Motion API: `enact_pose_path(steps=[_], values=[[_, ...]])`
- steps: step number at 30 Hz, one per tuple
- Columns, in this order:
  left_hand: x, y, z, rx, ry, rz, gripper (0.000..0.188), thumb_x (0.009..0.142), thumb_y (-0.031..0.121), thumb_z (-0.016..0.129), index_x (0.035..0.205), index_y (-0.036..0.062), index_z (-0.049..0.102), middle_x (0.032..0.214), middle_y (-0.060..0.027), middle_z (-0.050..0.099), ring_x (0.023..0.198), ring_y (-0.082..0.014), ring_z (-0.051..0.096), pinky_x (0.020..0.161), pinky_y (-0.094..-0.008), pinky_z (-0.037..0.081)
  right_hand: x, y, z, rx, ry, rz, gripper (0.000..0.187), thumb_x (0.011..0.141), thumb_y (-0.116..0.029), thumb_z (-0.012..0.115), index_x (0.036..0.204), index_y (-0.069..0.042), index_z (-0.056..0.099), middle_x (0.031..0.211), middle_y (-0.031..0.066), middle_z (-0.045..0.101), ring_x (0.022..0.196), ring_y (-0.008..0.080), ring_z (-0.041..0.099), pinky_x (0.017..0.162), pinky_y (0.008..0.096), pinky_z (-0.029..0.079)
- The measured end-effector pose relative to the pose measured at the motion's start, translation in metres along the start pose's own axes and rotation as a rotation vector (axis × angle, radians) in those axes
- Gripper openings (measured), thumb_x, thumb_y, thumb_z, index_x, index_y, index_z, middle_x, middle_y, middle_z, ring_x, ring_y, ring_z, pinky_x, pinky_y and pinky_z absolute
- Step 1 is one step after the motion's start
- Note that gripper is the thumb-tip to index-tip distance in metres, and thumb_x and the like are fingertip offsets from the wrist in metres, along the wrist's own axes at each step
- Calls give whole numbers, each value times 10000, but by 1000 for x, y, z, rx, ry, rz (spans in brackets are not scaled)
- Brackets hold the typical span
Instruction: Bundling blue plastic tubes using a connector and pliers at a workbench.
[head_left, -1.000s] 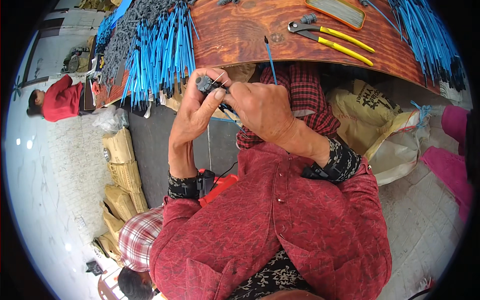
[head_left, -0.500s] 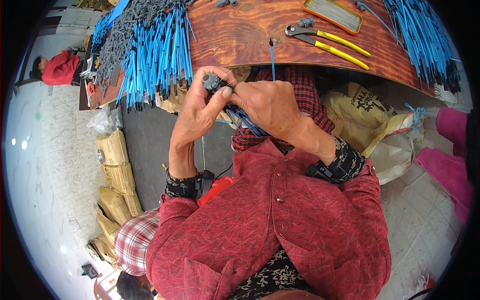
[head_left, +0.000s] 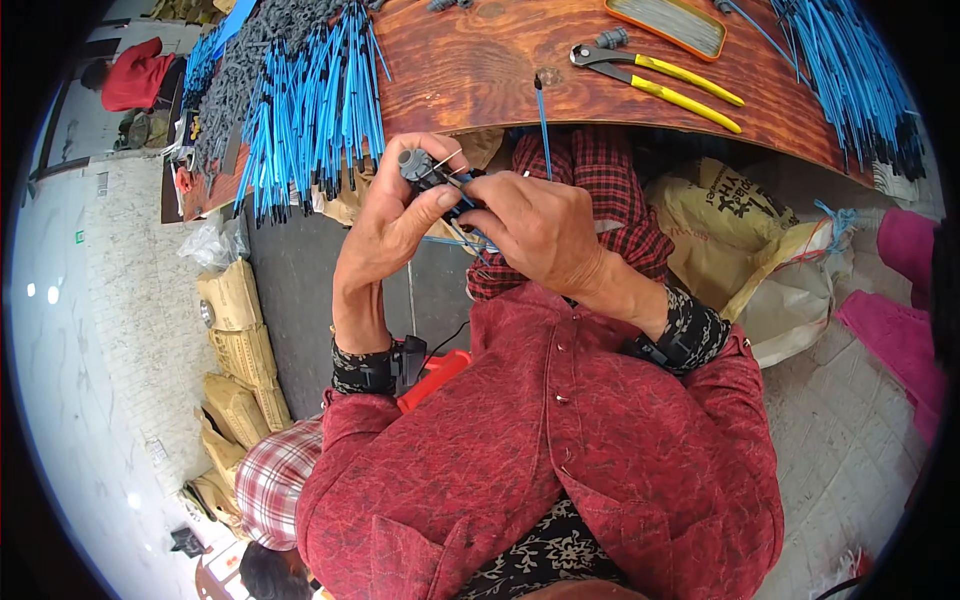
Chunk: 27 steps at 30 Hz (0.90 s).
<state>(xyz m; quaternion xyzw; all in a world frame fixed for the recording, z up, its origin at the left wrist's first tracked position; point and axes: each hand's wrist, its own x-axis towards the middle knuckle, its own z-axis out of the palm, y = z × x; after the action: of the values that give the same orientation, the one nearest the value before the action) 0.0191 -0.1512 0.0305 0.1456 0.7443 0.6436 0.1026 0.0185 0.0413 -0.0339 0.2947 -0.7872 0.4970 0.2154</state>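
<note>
My left hand (head_left: pixel 392 222) grips a small grey plug-like connector (head_left: pixel 414 165) with blue cable coming out of it, held just below the wooden table's edge. My right hand (head_left: pixel 540 232) pinches the thin wires and the blue cable (head_left: pixel 463 212) right beside the connector, fingertips touching the left hand. Both hands are over my lap, above checked red trousers. A single blue cable (head_left: pixel 541 112) lies on the table just beyond the hands.
The wooden table (head_left: pixel 480 70) carries piles of blue cables at left (head_left: pixel 310 100) and far right (head_left: pixel 850 70), yellow-handled pliers (head_left: pixel 660 75) and an orange tray (head_left: pixel 668 22). Sacks (head_left: pixel 740 240) lie at my right, cardboard bundles (head_left: pixel 235 340) on the floor left. A person in red (head_left: pixel 135 75) sits far left.
The hands have kept working at the connector; they sit slightly lower and nearer in the picture, and the view has shifted a little.
</note>
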Motion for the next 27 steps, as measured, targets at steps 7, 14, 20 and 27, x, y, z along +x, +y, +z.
enact_pose_path(steps=[7, 14, 20, 27], values=[[-1, 2, 4, -42, -25, -26, 384, 958, 121, 692, 1239, 46, 442, 1181, -84, 542, 1095, -156, 533, 963, -318, 469, 0, 1, -1, 31, -11, 23, 160, 845, -176, 736, 880, -84, 610, 709, 77, 614, 607, 266, 658, 495, 386, 488], [1, 1, 5, -50, -2, -48, 354, 975, 127, 673, 1228, 43, 440, 1175, -81, 542, 1077, -150, 533, 944, -312, 477, 7, 1, -2, -42, -65, 32, 87, 878, -105, 662, 849, -66, 590, 724, 91, 611, 628, 288, 651, 514, 395, 497], [2, -2, 3, 23, -4, -3, 311, 995, 136, 648, 1214, 50, 445, 1149, -65, 552, 1052, -138, 525, 925, -294, 461, 10, -7, 6, -158, -70, -26, 87, 800, -92, 615, 857, -69, 552, 721, 87, 586, 642, 258, 661, 498, 388, 509], [5, 0, 1, 5, -25, 3, 285, 1003, 140, 634, 1210, 55, 458, 1135, -60, 546, 1044, -139, 521, 934, -301, 454, 5, -4, 6, -167, -46, -71, 89, 801, -90, 609, 862, -67, 547, 719, 78, 546, 603, 241, 638, 497, 363, 513]])
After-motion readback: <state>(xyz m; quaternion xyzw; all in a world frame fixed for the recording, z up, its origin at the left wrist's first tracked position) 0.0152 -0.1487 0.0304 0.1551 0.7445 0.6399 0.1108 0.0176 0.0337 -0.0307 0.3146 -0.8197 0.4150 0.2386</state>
